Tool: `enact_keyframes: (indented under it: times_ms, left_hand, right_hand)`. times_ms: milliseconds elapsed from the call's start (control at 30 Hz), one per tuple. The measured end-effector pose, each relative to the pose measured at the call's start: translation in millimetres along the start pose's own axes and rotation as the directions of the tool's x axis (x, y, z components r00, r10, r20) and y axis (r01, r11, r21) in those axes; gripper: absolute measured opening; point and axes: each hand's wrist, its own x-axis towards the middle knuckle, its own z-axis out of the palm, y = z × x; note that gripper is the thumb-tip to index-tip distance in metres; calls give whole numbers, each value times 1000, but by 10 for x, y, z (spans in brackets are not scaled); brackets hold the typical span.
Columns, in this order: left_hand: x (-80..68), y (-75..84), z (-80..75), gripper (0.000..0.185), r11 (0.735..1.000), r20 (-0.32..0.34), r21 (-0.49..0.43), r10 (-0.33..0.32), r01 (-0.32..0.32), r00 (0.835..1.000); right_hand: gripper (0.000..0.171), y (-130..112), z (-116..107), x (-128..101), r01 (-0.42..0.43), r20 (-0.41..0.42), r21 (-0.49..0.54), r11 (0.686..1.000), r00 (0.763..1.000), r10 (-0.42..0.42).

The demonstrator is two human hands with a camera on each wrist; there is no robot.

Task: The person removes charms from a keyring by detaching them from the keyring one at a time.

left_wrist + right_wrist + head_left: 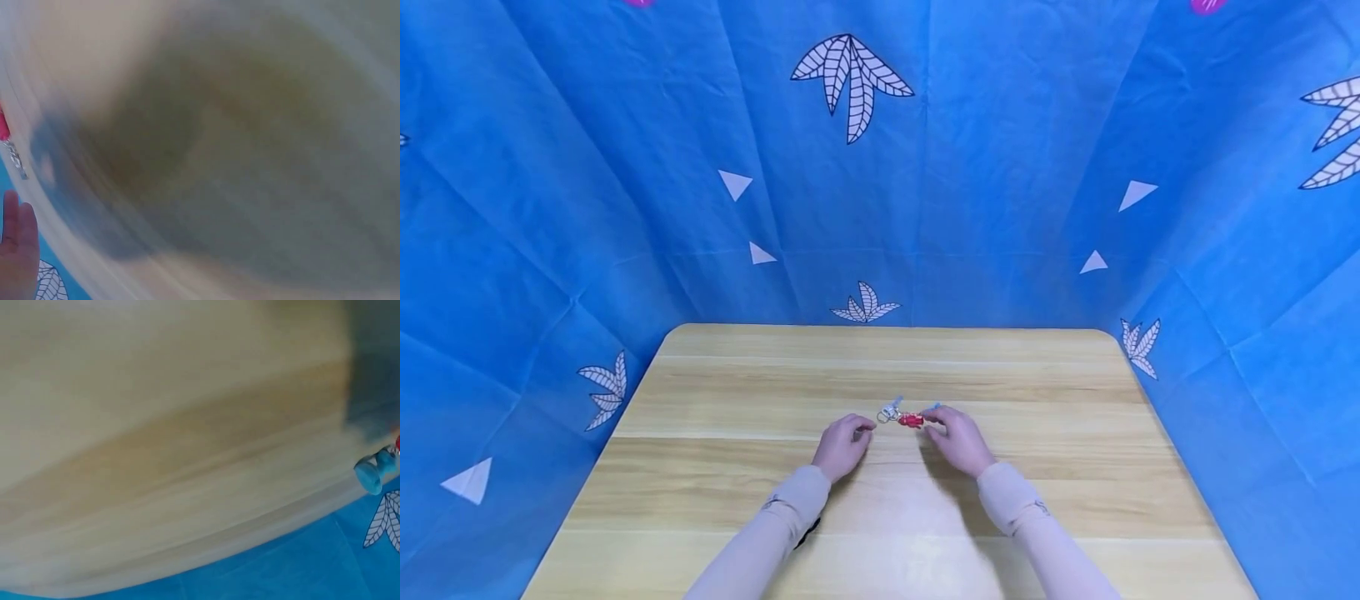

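A keychain with a red charm (911,421), a metal ring (883,417) and a small whitish tag (891,409) lies near the middle of the wooden table. My left hand (844,446) is just left of the ring, fingers loosely bent and holding nothing; its straight fingers (26,225) show at the edge of the left wrist view. My right hand (958,440) has its fingertips right at the charm's right end. Behind those fingers a bit of blue shows. The right wrist view has a blue hourglass-shaped piece (376,469) beside the red charm; the right hand itself is out of that view.
The light wooden table (737,358) has rounded far corners. Blue cloth (985,167) with leaf and triangle prints hangs behind it and at both sides. A dark band (807,533) shows under the left sleeve.
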Motion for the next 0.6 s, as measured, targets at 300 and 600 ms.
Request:
enact_keyframes:
  times_ms: [300, 600]
  left_hand:
    - [200, -69, 55, 14, 1000, -16, -11, -24, 24, 1000]
    - [377, -108, 173, 14, 996, 37, 83, 31, -34, 999]
  right_hand:
    - [27, -61, 92, 334, -57, 59, 46, 997, 997, 54]
    - [26, -6, 352, 513, -55, 136, 27, 998, 989, 51]
